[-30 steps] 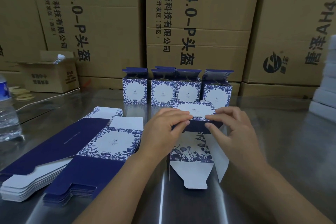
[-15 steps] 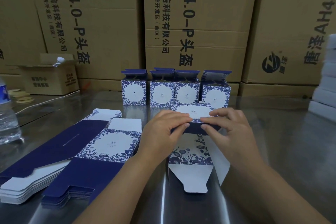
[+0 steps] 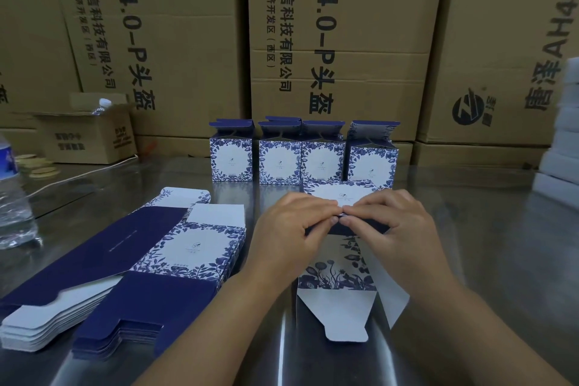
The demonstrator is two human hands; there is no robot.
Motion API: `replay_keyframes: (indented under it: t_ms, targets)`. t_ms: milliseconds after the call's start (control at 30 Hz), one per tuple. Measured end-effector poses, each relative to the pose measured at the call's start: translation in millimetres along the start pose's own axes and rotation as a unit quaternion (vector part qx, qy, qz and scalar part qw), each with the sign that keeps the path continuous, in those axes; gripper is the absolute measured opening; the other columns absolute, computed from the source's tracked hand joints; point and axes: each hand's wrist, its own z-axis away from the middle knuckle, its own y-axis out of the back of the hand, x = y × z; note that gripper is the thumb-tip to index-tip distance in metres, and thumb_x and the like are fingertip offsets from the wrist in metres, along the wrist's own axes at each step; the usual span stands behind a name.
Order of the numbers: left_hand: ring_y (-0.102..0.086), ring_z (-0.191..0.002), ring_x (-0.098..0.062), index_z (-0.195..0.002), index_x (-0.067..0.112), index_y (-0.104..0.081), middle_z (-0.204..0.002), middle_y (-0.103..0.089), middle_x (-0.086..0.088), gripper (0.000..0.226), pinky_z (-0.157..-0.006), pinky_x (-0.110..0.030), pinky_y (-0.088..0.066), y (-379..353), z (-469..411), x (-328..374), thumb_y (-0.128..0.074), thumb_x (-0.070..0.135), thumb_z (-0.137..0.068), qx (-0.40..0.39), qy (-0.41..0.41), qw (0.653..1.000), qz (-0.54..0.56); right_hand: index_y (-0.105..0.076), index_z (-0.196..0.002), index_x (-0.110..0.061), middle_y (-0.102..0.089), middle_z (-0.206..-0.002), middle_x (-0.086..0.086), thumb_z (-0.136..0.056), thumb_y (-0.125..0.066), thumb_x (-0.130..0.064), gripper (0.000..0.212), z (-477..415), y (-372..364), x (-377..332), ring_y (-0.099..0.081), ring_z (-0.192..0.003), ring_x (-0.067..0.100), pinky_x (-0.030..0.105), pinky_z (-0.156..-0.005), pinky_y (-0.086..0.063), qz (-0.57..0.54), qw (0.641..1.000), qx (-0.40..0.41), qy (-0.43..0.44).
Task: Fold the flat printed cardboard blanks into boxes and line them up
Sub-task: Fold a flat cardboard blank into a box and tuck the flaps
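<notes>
Left hand [image 3: 291, 229]: fingers curled together over the navy fold at the far end of the half-folded blank [image 3: 336, 273], thumb tucked below, pinching the card.
Right hand [image 3: 394, 229]: the mirror of it, fingers bent and clamped on the same fold, its fingertips touching those of the left hand at the middle.
Half-folded blank: lies on the steel table [image 3: 485, 244] straight in front of the person. Its white tabbed flap points back toward them, a flowered panel shows between the wrists, and a white-labelled panel rises just behind the fingers.
Row of four folded boxes [image 3: 279, 163]: upright at the back of the table with top flaps open. The two middle ones touch and the outer two stand a little apart. The blank's far panel reaches just in front of the right-hand pair.
Stack of flat blanks [image 3: 194, 247]: fanned out to the left of the left forearm, navy and floral faces up.
Water bottle [image 3: 12, 197]: clear plastic, at the far left edge.
Small open carton [image 3: 87, 135]: back left, with a bottle cap poking out.
Large printed cartons [image 3: 338, 41]: a wall of them behind the row.
White boxes [image 3: 564, 150]: piled at the right edge, blurred.
</notes>
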Motion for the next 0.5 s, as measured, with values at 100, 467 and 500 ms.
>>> replay_keyframes:
  t_ms: [100, 467, 500]
  targets:
    - [-0.06, -0.091, -0.012, -0.097, 0.017, -0.075, -0.095, -0.073, 0.009, 0.019, -0.081, -0.025, -0.05, 0.0, 0.1, 0.1, -0.064, 0.022, -0.083, 0.002, 0.003, 1.0, 0.001, -0.078, -0.086, -0.022, -0.068, -0.081, -0.007, -0.073, -0.079, -0.02, 0.013, -1.2, 1.6, -1.0, -0.054, -0.081, 0.011, 0.038, -0.075, -0.046, 0.004, 1.0, -0.003, 0.013]
    - [-0.062, -0.089, -0.004, -0.094, 0.018, -0.076, -0.091, -0.073, 0.01, 0.016, -0.08, -0.022, -0.051, -1.1, 0.1, 1.2, -0.068, 0.02, -0.08, 0.027, 0.0, 1.0, -0.001, -0.077, -0.083, -0.02, -0.069, -0.082, -0.008, -0.074, -0.073, -0.025, 0.011, -0.8, 1.4, -0.7, -0.058, -0.08, 0.014, 0.041, -0.074, -0.049, 0.003, 1.0, 0.001, 0.026]
    - [-0.062, -0.089, -0.003, -0.094, 0.019, -0.076, -0.091, -0.073, 0.01, 0.016, -0.081, -0.021, -0.05, -1.0, 0.1, 1.5, -0.068, 0.02, -0.08, 0.027, 0.001, 1.0, -0.002, -0.077, -0.083, -0.021, -0.068, -0.082, -0.009, -0.074, -0.072, -0.026, 0.012, -0.9, 1.3, -0.7, -0.057, -0.08, 0.014, 0.041, -0.075, -0.049, 0.004, 1.0, 0.0, 0.023]
